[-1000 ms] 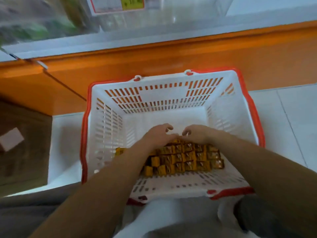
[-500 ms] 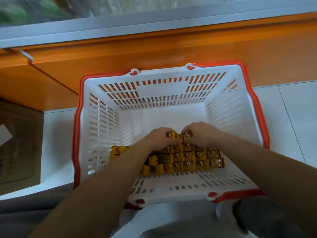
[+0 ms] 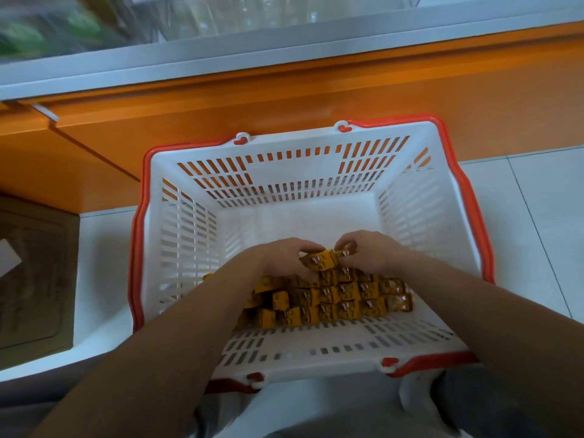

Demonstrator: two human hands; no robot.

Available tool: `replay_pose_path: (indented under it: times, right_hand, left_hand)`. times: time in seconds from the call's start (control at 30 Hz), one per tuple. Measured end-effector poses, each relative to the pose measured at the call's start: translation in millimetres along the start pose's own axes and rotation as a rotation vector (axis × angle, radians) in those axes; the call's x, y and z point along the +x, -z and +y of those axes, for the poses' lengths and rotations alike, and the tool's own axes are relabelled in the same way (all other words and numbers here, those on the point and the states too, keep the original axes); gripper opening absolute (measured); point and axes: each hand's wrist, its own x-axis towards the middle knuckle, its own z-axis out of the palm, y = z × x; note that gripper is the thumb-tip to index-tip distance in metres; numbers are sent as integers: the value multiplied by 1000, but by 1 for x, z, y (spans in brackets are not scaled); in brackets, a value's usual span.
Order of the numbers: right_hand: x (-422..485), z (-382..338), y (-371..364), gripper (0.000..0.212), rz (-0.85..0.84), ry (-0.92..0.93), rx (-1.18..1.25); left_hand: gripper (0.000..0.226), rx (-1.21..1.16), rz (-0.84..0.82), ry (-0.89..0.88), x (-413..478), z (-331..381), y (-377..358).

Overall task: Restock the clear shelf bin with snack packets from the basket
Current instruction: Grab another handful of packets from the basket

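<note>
A white slotted basket [image 3: 189, 235] with a red rim stands on the pale floor in front of me. Several small yellow-orange snack packets [image 3: 341, 298] lie in rows in its near half. Both my hands reach into the basket over the far row. My left hand [image 3: 281, 259] and my right hand [image 3: 369, 252] have curled fingers pinching the same lifted packets [image 3: 322, 260] between them. The clear shelf bin [image 3: 252, 14] shows only as a blurred transparent edge at the top.
An orange shelf base [image 3: 284, 99] with a grey ledge [image 3: 221, 55] runs behind the basket. A brown cardboard box [image 3: 31, 273] sits at the left on the floor. Pale floor tiles [image 3: 537, 216] lie to the right. My knees are at the bottom edge.
My fingers have gathered the far row of packets and raised them slightly off the pile. The view has tilted down a little, showing less of the shelf.
</note>
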Motion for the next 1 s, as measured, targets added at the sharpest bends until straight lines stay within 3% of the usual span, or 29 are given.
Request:
replay_pose_path:
  times: [0.17, 0.3, 0.47, 0.6, 0.73, 0.87, 1.0]
  right_hand:
    - [-1, 1, 12, 33, 79, -13, 176]
    - [-8, -2, 39, 52, 155, -43, 238]
    - [-24, -12, 64, 64, 105, -45, 212]
    - [-27, -11, 59, 64, 185, -51, 126]
    - [-23, -3, 50, 61, 214, -87, 209]
    - [-14, 7, 38, 72, 211, -124, 247]
    - [-2, 11, 29, 76, 240, -130, 305]
  left_hand:
    - [68, -25, 110, -12, 2, -7, 3]
    - [42, -62, 160, -11, -2, -6, 10]
    - [47, 59, 206, 15, -1, 2, -4]
    - [50, 43, 253, 65, 10, 3, -10]
    - [48, 63, 221, 119, 22, -1, -11]
    - [66, 95, 203, 159, 30, -10, -14]
    - [70, 96, 152, 140, 38, -12, -12]
